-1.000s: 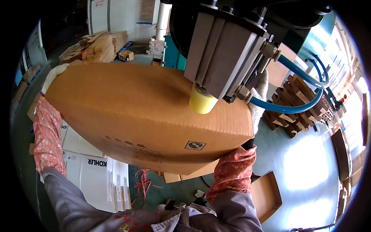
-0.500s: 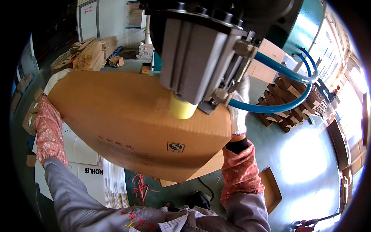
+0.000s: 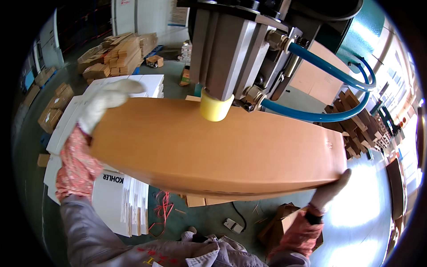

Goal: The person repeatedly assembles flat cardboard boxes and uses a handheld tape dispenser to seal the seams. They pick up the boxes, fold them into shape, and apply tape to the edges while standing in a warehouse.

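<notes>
My white-gloved left grip curves its fingers at the carton's upper left corner; whether it clasps, I cannot tell. My right grip, similarly gloved, holds the lower right corner. Carton: long, smooth brown cardboard, spanning mid-frame. Above centre: angular grey metal cylinder, rounded yellow tip, glossy blue tubes. Lower left: layered flat white cardboard.

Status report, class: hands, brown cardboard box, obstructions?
White-gloved left hand open at box, left end. Gloved right hand at right corner. Yellow cylindrical machine tip over box; contact unclear.
</notes>
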The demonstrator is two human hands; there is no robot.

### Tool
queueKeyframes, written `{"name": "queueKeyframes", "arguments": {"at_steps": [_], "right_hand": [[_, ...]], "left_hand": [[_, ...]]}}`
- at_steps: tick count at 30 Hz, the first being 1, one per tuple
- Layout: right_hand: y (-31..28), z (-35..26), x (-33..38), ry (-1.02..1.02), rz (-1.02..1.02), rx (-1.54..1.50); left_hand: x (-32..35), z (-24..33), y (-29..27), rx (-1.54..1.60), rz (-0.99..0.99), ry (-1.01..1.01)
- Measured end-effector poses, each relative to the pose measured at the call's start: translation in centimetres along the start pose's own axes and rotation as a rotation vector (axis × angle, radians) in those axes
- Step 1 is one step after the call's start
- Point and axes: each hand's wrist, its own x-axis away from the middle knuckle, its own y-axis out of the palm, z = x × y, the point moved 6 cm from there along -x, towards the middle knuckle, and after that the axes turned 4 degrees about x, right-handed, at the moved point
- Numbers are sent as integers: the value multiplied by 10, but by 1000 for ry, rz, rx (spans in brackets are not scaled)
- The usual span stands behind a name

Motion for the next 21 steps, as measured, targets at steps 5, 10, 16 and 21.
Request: {"name": "queueKeyframes", "arguments": {"at_steps": [5,10,16,21], "right_hand": [[-61,26,-128,-6,52,93],[-73,38,-201,89,52,87],[-51,46,-213,71,-2,23],[-44,45,-202,-21,95,80]], "left_hand": [[-51,-3,108,379,17,275],[-98,-24,136,281,216,80],[-129,-53,143,671,170,85],[-113,-40,143,614,369,54]]}}
